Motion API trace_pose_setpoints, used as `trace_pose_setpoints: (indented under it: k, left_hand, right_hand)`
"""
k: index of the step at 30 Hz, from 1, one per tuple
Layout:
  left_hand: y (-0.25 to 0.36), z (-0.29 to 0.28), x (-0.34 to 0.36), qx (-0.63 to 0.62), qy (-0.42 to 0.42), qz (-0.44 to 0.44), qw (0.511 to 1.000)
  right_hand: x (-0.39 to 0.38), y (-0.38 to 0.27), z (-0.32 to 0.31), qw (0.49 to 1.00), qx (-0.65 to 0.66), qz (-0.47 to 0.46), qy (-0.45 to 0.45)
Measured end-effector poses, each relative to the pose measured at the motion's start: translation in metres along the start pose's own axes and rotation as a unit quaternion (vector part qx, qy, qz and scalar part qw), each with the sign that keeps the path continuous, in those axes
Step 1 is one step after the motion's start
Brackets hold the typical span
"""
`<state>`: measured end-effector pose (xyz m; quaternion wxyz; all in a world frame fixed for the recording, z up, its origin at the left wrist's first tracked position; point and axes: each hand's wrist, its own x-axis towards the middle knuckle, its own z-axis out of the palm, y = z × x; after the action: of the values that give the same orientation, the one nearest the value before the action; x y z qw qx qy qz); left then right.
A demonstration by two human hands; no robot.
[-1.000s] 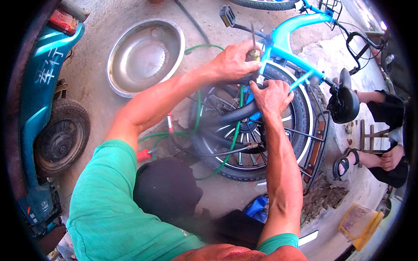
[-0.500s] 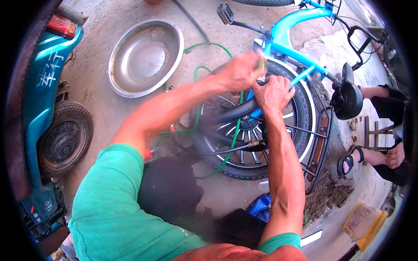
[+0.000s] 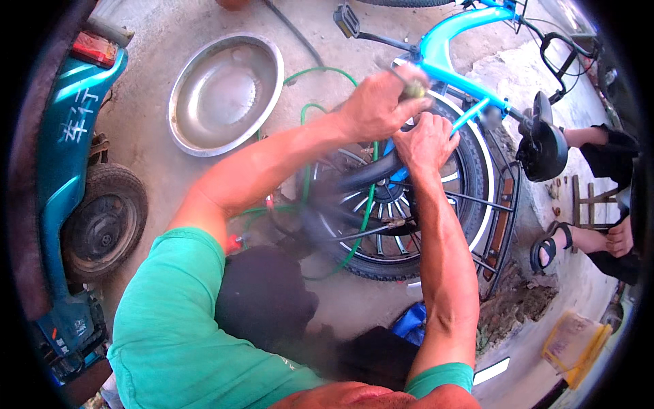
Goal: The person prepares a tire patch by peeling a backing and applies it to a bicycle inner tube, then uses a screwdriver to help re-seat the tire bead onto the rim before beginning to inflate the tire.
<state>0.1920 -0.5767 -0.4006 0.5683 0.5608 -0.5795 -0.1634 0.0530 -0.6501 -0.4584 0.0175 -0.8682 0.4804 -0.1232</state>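
Note:
My left hand (image 3: 378, 102) is closed around a small yellow-green object (image 3: 415, 88), blurred by motion, whose kind I cannot make out. Just below and to the right, the fingers of my right hand (image 3: 428, 143) are closed on a black inner tube (image 3: 373, 174). That tube hangs out over the spoked wheel (image 3: 470, 204) of a blue bicycle (image 3: 439, 51) lying on its side. My right hand hides the gripped part of the tube. A green hose (image 3: 368, 211) runs across the wheel beneath my arms.
A metal basin (image 3: 178, 129) of water stands on the concrete at the upper left. Beyond it is a teal vehicle (image 3: 54, 204) with a small wheel. At the right, a person's sandalled foot (image 3: 547, 253) rests near the bicycle's saddle (image 3: 543, 146). A yellow container (image 3: 589, 354) sits lower right.
My left hand has shifted slightly rightward and down, and the small object in it shows more clearly. My right hand keeps its hold on the inner tube.

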Motion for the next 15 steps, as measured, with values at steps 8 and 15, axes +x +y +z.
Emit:
trace_pose_setpoints:
  k: [8, 15]
  left_hand:
    - [-0.012, 0.004, -0.001, -0.021, 0.040, 0.005, 0.999]
    - [-0.050, 0.016, -0.005, 0.088, -0.104, -0.029, 0.990]
  right_hand:
    - [-0.001, 0.002, 0.010, 0.997, 0.033, -0.032, 0.061]
    - [0.000, 0.001, 0.006, 0.999, 0.031, -0.019, 0.029]
